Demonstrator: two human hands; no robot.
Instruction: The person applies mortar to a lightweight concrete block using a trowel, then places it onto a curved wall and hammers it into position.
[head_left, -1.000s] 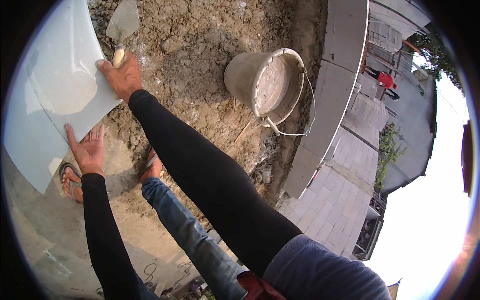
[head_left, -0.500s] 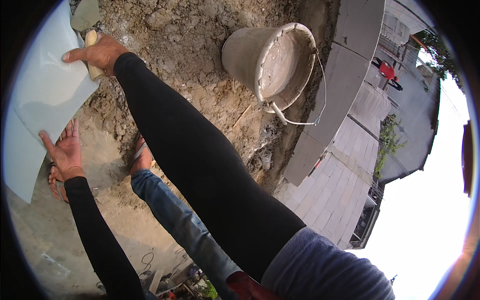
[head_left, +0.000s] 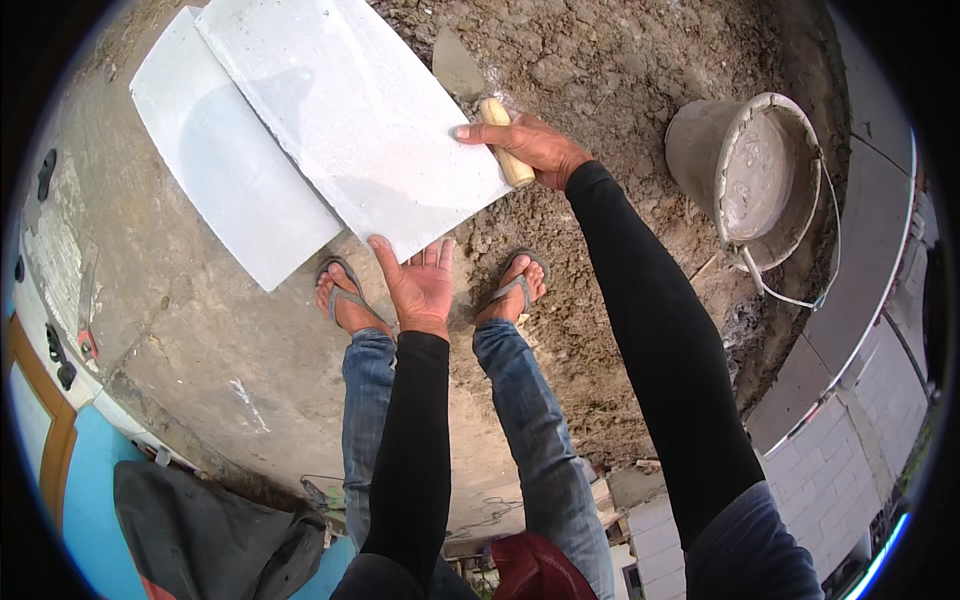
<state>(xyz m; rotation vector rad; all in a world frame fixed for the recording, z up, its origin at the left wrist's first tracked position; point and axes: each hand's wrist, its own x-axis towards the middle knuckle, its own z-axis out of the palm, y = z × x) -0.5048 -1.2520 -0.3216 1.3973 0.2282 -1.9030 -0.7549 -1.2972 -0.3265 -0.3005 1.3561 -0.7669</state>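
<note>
From where I stand, the pale block (head_left: 350, 125) is out in front of the person, above the ground near their feet. The left hand (head_left: 420, 292) is palm up at the near corner, its thumb lapped on the edge and its fingers, a little apart, running partly underneath, probably to take weight from below. The right hand (head_left: 542, 148) has double work: its fingers are wrapped round the trowel (head_left: 457, 66) by its wooden handle (head_left: 509, 150), while the thumb reaches onto the block, seemingly to steady that side without giving up the tool. The blade points away, clear of both palms. Off to the right stands a bucket (head_left: 692, 150) of wet grey mix (head_left: 757, 178), likely put there for the trowel side. The sandalled feet (head_left: 518, 283) are planted apart, I'd guess for balance.
</note>
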